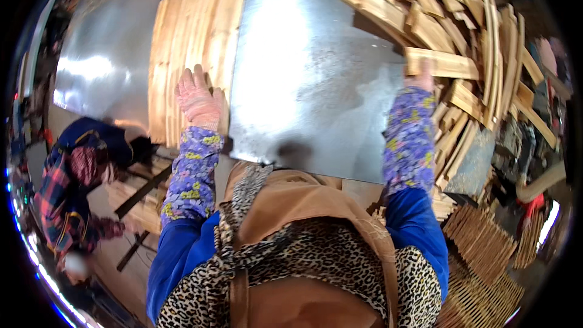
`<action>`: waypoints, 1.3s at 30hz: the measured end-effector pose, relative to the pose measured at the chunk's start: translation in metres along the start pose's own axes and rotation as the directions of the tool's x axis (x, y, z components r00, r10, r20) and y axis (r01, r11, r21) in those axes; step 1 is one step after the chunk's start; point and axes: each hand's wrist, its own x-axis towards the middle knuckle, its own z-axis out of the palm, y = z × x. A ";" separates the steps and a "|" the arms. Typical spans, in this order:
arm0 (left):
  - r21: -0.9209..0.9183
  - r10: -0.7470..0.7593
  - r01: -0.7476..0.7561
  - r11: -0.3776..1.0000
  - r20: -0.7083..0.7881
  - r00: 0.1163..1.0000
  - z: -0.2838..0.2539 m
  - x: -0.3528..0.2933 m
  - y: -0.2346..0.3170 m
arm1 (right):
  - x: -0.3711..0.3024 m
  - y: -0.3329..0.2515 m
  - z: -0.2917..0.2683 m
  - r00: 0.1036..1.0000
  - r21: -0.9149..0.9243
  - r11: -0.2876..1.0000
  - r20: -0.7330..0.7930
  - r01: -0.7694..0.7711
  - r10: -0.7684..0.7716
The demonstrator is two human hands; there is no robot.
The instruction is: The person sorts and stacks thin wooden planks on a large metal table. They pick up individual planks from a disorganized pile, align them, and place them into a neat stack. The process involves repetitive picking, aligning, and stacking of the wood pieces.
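Observation:
My left hand, in a pink glove, lies flat with its fingers apart on a row of pale wooden strips. The strips stand side by side on the metal tabletop, their long edges touching. To the right, my right hand grips the left end of a short wooden board. That board covers part of my fingers. It lies crosswise at the near left edge of a heap of loose wooden pieces.
The shiny metal table fills the space between strips and heap. Long curved strips lie along the heap's right side. Bundled strips are stacked low on the right. A person in a checked sleeve bends over wood at the left.

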 end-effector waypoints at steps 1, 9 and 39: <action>-0.202 -0.012 0.032 0.979 0.101 0.995 0.001 0.016 0.020 | -0.015 0.012 -0.005 0.995 -0.093 0.995 0.090 -0.041 0.050; -0.701 0.568 0.425 0.573 0.713 0.410 -0.034 0.040 0.168 | -0.240 0.120 0.006 0.564 -0.744 0.580 0.337 -0.332 0.754; -0.731 0.660 0.426 0.533 0.675 0.331 0.014 0.004 0.305 | -0.230 0.069 -0.109 0.901 -0.102 0.927 0.220 -0.360 0.374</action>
